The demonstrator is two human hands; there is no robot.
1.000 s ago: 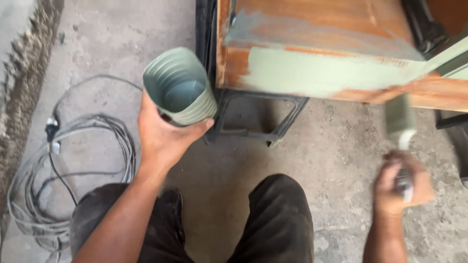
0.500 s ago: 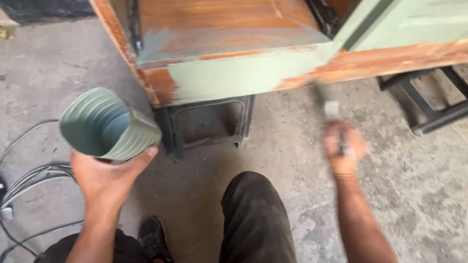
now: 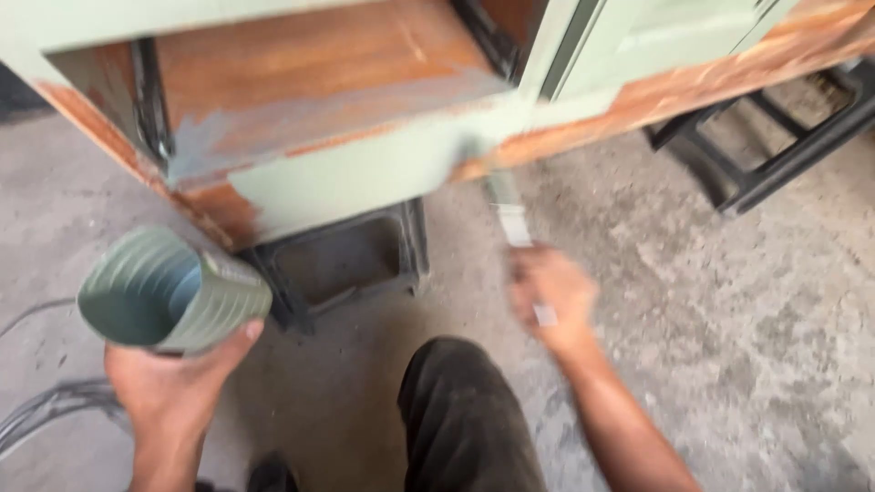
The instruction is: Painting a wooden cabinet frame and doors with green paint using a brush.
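My left hand [image 3: 173,378] holds a ridged tin can [image 3: 169,292] coated in pale green paint, tilted with its mouth toward me. My right hand [image 3: 551,292] grips a paintbrush [image 3: 506,205], blurred by motion, whose bristles touch the lower edge of a wooden cabinet [image 3: 365,137]. The cabinet is brown wood, partly covered with pale green paint along its front edge and right side. My dark-trousered knee [image 3: 465,410] sits between my hands.
The cabinet rests on black metal stands [image 3: 346,260], with another at the right [image 3: 775,155]. The floor is rough grey concrete [image 3: 729,301]. Grey cables [image 3: 46,410] lie on the floor at the lower left.
The view has swung left and closer. My right hand has carried the brush leftward to the cabinet's lower edge. The can stays in my left hand.
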